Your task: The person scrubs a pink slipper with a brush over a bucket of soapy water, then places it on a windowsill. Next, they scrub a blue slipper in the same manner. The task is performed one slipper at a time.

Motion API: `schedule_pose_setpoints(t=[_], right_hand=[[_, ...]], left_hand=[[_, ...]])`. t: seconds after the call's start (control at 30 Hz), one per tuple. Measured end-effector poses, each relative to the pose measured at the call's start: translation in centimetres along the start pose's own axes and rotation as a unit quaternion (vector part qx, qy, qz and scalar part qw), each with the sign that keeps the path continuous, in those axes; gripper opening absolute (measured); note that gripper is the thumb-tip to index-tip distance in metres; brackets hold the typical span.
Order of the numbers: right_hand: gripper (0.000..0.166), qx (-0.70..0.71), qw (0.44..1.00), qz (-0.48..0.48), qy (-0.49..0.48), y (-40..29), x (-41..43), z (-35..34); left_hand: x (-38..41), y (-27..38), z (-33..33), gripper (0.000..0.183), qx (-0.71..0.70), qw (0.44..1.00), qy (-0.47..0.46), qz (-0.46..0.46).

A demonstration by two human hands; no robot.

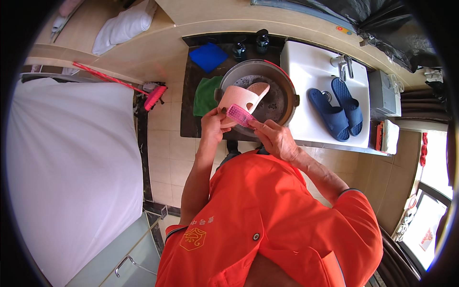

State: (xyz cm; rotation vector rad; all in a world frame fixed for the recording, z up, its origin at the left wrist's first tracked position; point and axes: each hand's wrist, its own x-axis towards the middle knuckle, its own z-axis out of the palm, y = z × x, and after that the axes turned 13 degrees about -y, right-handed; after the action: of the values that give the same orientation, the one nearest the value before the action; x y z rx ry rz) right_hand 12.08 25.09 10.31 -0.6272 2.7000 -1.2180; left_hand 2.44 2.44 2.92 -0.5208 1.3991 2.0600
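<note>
My left hand grips a pale pink slide slipper by its heel end, over a round bucket of sudsy water. In my right hand is a pink scrubbing brush, held against or just over the slipper near its strap; contact cannot be told. The bucket stands on the dark counter beside the white sink. Two navy blue slide slippers lie in the sink basin, below the chrome tap.
Left of the bucket lie a green cloth and a blue cloth. Two dark pump bottles stand behind it. A grey box and folded white cloth sit right of the sink. A red broom leans at the left.
</note>
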Motion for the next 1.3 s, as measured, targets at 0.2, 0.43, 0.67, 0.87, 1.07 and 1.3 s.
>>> schedule_pose_setpoints(t=[0.2,0.43,0.67,0.87,1.07,1.3], right_hand=[[0.036,0.024,0.990,0.077,0.119,5.8,2.4,1.6],[0.034,0.163,0.962,0.188,0.116,5.4,3.4,1.5],[0.049,0.025,0.999,-0.023,0.004,-1.8,0.3,2.3],[0.042,-0.099,0.992,-0.065,0.049,1.2,1.7,3.2],[0.045,-0.056,0.993,-0.078,0.070,2.0,1.8,3.7],[0.046,-0.039,0.995,-0.032,0.090,2.9,1.9,2.9]], left_hand=[[0.3,0.6,-0.9,0.029,-0.022,0.998,-0.052,-0.016],[-0.2,0.7,-0.2,0.028,-0.012,0.999,-0.034,-0.013],[1.4,-0.5,-1.6,0.018,-0.176,0.983,-0.059,0.003],[1.0,0.5,-1.4,0.013,-0.145,0.982,-0.118,-0.012],[1.8,-0.4,-2.8,0.018,-0.186,0.972,-0.144,-0.015],[1.4,0.1,-2.3,0.020,-0.156,0.982,-0.103,-0.027]])
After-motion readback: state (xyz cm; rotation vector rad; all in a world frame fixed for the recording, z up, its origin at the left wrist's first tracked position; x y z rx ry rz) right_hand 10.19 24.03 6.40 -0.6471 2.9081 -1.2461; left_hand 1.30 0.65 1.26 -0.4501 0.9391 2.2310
